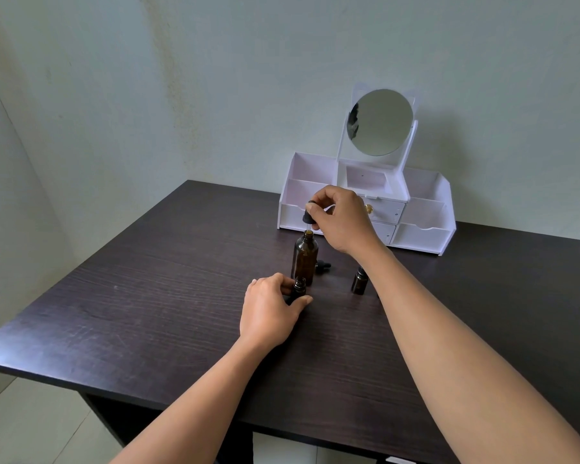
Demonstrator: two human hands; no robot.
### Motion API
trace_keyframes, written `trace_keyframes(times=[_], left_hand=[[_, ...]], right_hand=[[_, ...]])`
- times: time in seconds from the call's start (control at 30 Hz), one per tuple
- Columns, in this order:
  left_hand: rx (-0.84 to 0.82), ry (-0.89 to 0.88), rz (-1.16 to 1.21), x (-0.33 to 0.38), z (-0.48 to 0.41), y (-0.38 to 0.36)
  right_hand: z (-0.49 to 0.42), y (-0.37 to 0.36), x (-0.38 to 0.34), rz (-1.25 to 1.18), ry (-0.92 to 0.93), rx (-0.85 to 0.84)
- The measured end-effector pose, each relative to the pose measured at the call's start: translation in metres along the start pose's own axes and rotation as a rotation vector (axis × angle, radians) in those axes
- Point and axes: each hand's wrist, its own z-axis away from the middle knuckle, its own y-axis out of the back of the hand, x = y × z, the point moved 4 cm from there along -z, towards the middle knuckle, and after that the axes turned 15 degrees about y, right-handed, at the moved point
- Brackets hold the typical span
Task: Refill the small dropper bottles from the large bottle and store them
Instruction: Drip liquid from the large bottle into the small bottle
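Pinching a dropper point(308, 216) just above the open mouth of the large bottle point(304, 259), your right hand point(344, 222) hovers. Your left hand point(270, 311) grips an uncapped small bottle point(298, 289) on the table point(148, 313), just in front. A second small bottle point(359, 282) stands to the right; a white organizer point(422, 229) sits behind.

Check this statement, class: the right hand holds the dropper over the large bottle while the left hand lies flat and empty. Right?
Wrong: in the head view the left hand grips a small bottle on the table; the rest holds.
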Motion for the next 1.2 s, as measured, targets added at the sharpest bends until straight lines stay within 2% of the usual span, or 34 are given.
trace_keyframes(times=[0.53, 0.93, 1.2], left_hand=[[0.016, -0.010, -0.010, 0.001, 0.001, 0.001], [0.026, -0.004, 0.007, -0.001, 0.000, -0.001], [0.029, -0.013, 0.030, -0.001, -0.001, -0.002]], right_hand=[[0.001, 0.000, 0.002, -0.020, -0.028, 0.022], [-0.013, 0.042, -0.023, -0.139, 0.076, 0.316], [0.003, 0.047, -0.029, -0.176, 0.068, 0.319]])
